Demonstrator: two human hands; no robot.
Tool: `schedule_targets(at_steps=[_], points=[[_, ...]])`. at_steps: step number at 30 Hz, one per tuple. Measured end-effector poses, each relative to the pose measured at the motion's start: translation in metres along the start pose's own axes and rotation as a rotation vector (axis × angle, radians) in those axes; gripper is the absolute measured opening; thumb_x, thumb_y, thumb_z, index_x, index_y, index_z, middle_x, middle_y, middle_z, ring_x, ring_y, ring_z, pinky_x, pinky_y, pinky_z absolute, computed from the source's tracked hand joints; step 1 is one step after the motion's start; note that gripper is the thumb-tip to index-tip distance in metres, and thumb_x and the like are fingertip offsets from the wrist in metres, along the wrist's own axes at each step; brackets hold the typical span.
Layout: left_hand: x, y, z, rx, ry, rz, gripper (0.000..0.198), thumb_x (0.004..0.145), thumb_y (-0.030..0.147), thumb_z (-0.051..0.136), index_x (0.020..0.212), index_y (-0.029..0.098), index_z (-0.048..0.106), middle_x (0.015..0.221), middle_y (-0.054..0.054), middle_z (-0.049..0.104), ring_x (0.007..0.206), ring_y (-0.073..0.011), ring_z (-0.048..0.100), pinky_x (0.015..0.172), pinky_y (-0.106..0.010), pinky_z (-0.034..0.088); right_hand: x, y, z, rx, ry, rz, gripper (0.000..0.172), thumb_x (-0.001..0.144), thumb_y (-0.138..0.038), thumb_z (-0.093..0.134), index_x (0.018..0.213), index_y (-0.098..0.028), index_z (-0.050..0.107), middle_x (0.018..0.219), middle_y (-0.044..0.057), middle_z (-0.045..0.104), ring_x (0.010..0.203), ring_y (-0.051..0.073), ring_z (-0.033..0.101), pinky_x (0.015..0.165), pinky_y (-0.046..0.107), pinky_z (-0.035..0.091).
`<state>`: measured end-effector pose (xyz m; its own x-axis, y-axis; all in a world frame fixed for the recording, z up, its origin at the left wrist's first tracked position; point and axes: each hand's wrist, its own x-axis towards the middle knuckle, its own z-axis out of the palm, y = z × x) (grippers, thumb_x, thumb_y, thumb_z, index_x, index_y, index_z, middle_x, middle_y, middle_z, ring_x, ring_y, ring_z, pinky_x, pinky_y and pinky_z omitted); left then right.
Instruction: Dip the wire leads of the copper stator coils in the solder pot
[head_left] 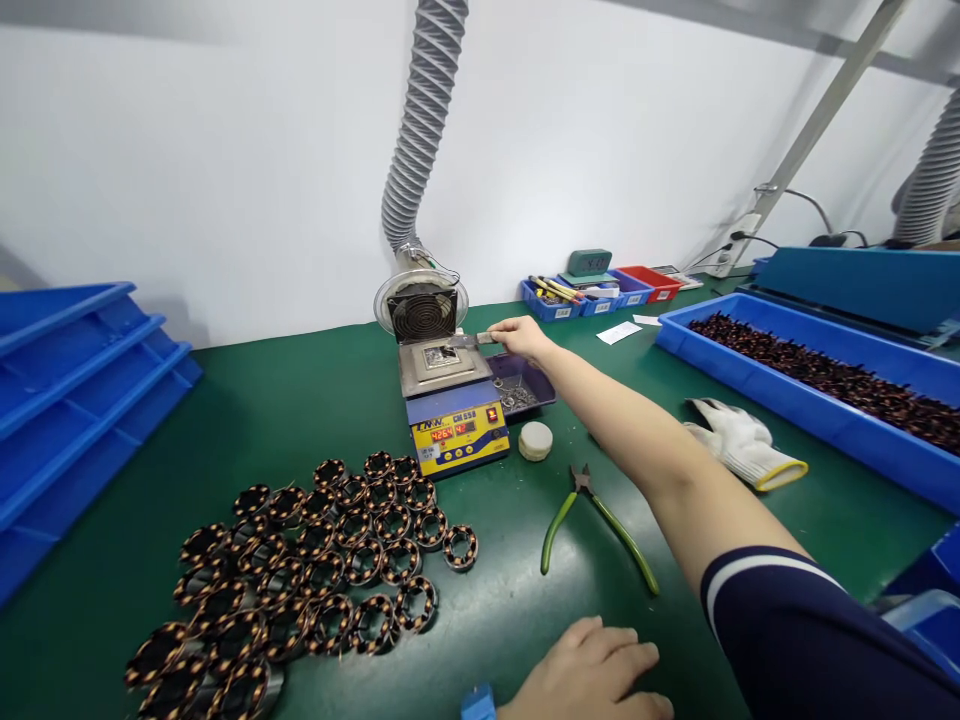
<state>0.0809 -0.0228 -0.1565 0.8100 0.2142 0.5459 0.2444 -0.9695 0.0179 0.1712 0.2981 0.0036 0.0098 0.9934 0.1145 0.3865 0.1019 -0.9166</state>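
My right hand [519, 338] reaches forward and pinches a flat metal scraper [471, 341]. The blade lies over the small square solder bath [441, 356] on top of a yellow-and-blue solder pot [459, 430] with a lit red display. Whether the blade touches the solder, I cannot tell. My left hand [589, 672] rests on the green table near the front edge of the view, fingers spread, holding nothing. Nearest to it are pliers [582, 482] with green handles, lying with their handles apart. A round whitish tin [535, 440] sits beside the pot.
Several copper-wound stator rings [322, 575] cover the table's left front. Blue stacked bins [90, 400] stand far left. A dark tray [541, 388] with metal scraps sits behind the tin. White gloves [739, 440] and a long blue bin [810, 400] lie right. A ventilation hose [427, 110] hangs behind.
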Motion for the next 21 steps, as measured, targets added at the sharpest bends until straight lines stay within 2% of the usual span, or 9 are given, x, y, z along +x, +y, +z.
schedule_targets(at_steps=[3, 6, 9, 12, 17, 21], points=[[-0.001, 0.0, 0.002, -0.005, -0.048, 0.017, 0.026, 0.099, 0.04, 0.044, 0.116, 0.033, 0.063, 0.125, 0.004, 0.063, 0.114, -0.0135, 0.058, 0.091, -0.028, 0.052, 0.007, -0.004, 0.015, 0.009, 0.004, -0.005, 0.009, 0.076, -0.009, 0.07, 0.083, -0.008, 0.075, 0.06, -0.001, 0.062, 0.05, 0.005, 0.045, 0.062, 0.021, 0.046], [-0.001, -0.002, 0.002, -0.005, -0.035, 0.02, 0.025, 0.1, 0.039, 0.044, 0.116, 0.033, 0.063, 0.126, 0.005, 0.063, 0.114, -0.0133, 0.059, 0.089, -0.027, 0.052, 0.008, -0.008, 0.026, 0.023, -0.028, -0.014, 0.006, 0.071, -0.011, 0.075, 0.077, -0.009, 0.075, 0.062, -0.001, 0.064, 0.052, 0.006, 0.048, 0.066, 0.022, 0.048], [0.0, -0.004, 0.001, -0.003, -0.023, 0.028, 0.026, 0.1, 0.038, 0.042, 0.115, 0.033, 0.063, 0.127, 0.004, 0.062, 0.113, -0.0129, 0.059, 0.09, -0.027, 0.052, 0.003, -0.008, 0.025, 0.036, -0.072, -0.015, 0.006, 0.071, -0.01, 0.075, 0.077, -0.01, 0.075, 0.06, -0.002, 0.062, 0.05, 0.005, 0.045, 0.062, 0.021, 0.047], [-0.001, -0.005, 0.003, -0.005, -0.011, 0.034, 0.027, 0.101, 0.038, 0.041, 0.116, 0.033, 0.063, 0.128, 0.004, 0.062, 0.114, -0.0124, 0.059, 0.091, -0.026, 0.051, -0.003, -0.004, 0.014, 0.048, -0.114, -0.002, 0.009, 0.072, -0.01, 0.074, 0.081, -0.009, 0.075, 0.057, -0.002, 0.059, 0.047, 0.004, 0.04, 0.052, 0.019, 0.042], [-0.005, 0.004, 0.022, -0.025, -0.083, -0.025, 0.026, 0.099, 0.042, 0.044, 0.117, 0.037, 0.062, 0.124, 0.005, 0.064, 0.112, -0.0124, 0.06, 0.095, -0.027, 0.049, -0.004, 0.0, 0.003, 0.068, -0.114, 0.025, 0.013, 0.077, -0.011, 0.07, 0.088, -0.009, 0.075, 0.055, -0.002, 0.056, 0.045, 0.004, 0.037, 0.044, 0.017, 0.033], [-0.009, 0.011, 0.04, -0.026, -0.064, -0.102, 0.029, 0.096, 0.048, 0.048, 0.123, 0.042, 0.057, 0.124, 0.005, 0.064, 0.11, -0.0116, 0.061, 0.099, -0.027, 0.048, 0.005, -0.001, 0.018, 0.077, -0.054, 0.019, 0.013, 0.078, -0.012, 0.069, 0.089, -0.009, 0.074, 0.053, -0.004, 0.054, 0.046, 0.004, 0.037, 0.046, 0.017, 0.035]])
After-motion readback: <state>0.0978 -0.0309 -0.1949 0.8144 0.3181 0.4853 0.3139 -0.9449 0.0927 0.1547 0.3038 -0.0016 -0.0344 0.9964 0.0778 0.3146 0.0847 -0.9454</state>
